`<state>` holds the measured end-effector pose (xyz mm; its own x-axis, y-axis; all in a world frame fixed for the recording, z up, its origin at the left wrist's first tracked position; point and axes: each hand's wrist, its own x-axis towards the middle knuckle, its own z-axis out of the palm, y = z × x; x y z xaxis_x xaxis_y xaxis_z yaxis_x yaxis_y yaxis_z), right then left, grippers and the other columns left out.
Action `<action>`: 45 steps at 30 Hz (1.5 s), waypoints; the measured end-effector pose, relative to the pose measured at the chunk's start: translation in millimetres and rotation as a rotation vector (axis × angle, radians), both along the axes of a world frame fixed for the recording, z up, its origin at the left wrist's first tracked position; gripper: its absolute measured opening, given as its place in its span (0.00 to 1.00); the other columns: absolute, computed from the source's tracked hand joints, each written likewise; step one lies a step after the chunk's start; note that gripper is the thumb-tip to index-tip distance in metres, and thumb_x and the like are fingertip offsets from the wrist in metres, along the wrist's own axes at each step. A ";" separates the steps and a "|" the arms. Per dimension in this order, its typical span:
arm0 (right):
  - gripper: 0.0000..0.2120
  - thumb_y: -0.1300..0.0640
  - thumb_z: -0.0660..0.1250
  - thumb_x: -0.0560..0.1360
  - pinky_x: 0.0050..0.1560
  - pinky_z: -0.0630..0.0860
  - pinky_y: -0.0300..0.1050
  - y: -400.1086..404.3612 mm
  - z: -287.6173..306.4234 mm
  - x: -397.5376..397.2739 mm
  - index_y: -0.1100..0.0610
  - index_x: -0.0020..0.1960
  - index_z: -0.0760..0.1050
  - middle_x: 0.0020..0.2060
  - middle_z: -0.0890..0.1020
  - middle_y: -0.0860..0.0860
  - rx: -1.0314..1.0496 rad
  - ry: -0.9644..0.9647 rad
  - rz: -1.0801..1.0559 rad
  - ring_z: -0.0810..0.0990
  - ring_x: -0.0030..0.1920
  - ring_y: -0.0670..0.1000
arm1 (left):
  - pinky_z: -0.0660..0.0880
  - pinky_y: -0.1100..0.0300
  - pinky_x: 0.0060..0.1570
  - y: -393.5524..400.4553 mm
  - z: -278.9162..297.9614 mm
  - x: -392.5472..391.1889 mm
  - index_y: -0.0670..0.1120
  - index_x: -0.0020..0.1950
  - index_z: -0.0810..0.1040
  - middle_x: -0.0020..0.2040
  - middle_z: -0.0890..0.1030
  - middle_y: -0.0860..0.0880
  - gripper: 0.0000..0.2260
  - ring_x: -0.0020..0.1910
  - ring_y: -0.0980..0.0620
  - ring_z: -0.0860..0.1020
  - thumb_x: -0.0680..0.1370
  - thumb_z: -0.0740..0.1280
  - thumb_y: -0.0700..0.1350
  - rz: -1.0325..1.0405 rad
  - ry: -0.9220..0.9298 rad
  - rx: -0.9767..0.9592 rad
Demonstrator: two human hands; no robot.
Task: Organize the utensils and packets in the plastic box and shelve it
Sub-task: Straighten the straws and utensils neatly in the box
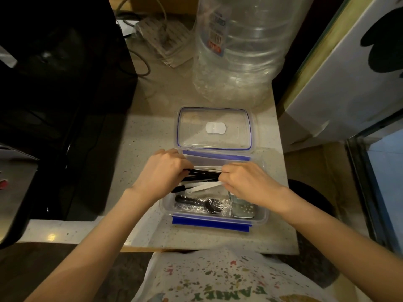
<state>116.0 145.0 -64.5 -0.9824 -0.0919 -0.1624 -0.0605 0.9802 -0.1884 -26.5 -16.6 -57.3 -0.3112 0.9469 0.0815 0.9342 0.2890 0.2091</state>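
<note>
The bundle of utensils [204,175] lies crosswise over the far half of the plastic box [214,188], its long axis running left to right; the left hand [162,173] clamps one end, the right hand [247,182] the other. A wrapped black spoon [199,204] and what seems a packet [243,209] lie along the box's near wall, just below both hands; the lid [214,128] rests beyond the box.

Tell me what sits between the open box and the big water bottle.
Head view: the box's clear lid lies flat on the counter between plastic box and bottle.
</note>
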 end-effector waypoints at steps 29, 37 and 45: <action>0.17 0.68 0.80 0.44 0.23 0.55 0.33 -22.7 27.6 -30.5 0.58 0.24 0.73 0.20 0.73 0.51 0.157 0.188 -0.306 0.71 0.16 0.53 | 0.73 0.58 0.26 10.2 -2.2 48.7 0.45 0.51 0.77 0.39 0.82 0.47 0.17 0.35 0.45 0.81 0.64 0.75 0.46 0.187 -0.064 -0.205; 0.18 0.72 0.78 0.43 0.21 0.56 0.35 -24.2 4.0 -24.4 0.60 0.27 0.75 0.23 0.75 0.53 0.144 0.161 -0.296 0.72 0.17 0.53 | 0.69 0.57 0.39 14.4 -4.0 47.1 0.45 0.52 0.76 0.54 0.78 0.46 0.09 0.53 0.46 0.76 0.76 0.61 0.47 0.206 0.012 -0.355; 0.14 0.71 0.62 0.72 0.35 0.71 0.47 -25.6 -10.5 -31.8 0.65 0.58 0.72 0.49 0.77 0.59 0.145 0.009 -0.153 0.79 0.44 0.58 | 0.75 0.54 0.42 11.1 -14.3 44.5 0.44 0.48 0.79 0.48 0.82 0.45 0.10 0.47 0.44 0.79 0.76 0.59 0.43 0.192 -0.082 -0.317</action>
